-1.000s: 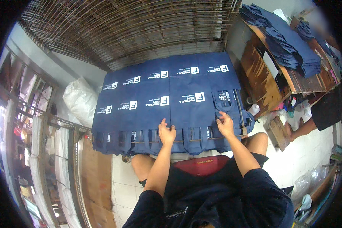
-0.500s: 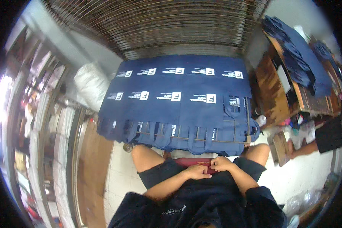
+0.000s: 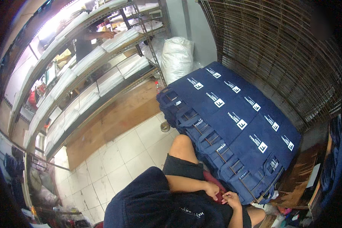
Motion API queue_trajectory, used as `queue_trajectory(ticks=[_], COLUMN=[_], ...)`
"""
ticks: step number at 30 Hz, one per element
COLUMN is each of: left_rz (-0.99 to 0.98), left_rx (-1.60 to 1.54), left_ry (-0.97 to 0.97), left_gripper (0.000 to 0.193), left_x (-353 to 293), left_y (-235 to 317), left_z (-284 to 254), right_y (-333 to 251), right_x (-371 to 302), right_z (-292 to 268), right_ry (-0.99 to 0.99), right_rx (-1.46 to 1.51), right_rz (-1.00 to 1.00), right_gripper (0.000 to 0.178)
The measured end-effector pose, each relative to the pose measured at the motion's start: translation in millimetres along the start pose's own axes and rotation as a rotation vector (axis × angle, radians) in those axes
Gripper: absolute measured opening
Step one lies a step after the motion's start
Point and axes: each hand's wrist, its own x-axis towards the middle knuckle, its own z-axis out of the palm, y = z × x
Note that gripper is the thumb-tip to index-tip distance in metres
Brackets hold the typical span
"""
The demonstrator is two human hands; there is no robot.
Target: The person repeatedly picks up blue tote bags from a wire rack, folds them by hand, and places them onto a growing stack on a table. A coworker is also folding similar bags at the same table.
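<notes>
Curling in over the red seat [image 3: 208,176] on the near side, the left hand [image 3: 212,189] is just left of the right hand [image 3: 230,198]. The left fingers are bent, and I cannot tell if they hold anything. The right fingers are bent too, with their tips close to the left hand; if they pinch something small, it is too tiny to see. Farther off and to the right lie the flat blue bags [image 3: 231,109], side by side in rows. Their spread is longest from far left to near right, and the right hand is nearer to its edge.
</notes>
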Motion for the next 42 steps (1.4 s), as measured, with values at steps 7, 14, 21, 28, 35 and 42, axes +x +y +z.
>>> queue_trajectory(ticks=[7, 14, 21, 28, 35, 42], left_rz=[-0.06, -0.122, -0.084, -0.006, 0.063, -0.057], left_rx=[0.02, -0.018, -0.02, 0.031, -0.028, -0.049], left_ry=[0.012, -0.055, -0.032, -0.079, -0.056, -0.077], left_gripper=[0.051, 0.051, 0.052, 0.054, 0.052, 0.048], left_x=[18, 17, 17, 15, 2, 7], left_y=[-18, -13, -22, -20, -5, 4], left_z=[13, 7, 18, 8, -8, -7], right_y=[-2, -2, 0, 8, -2, 11], right_x=[0, 0, 0, 4, 5, 3], right_z=[-2, -2, 3, 0, -4, -6], right_ry=[-0.012, -0.014, -0.021, -0.017, -0.023, 0.016], right_rx=[-0.002, 0.013, 0.005, -0.055, -0.147, -0.097], right_rz=[-0.012, -0.015, -0.004, -0.099, -0.081, -0.063], right_gripper=[0.009, 0.009, 0.008, 0.013, 0.022, 0.027])
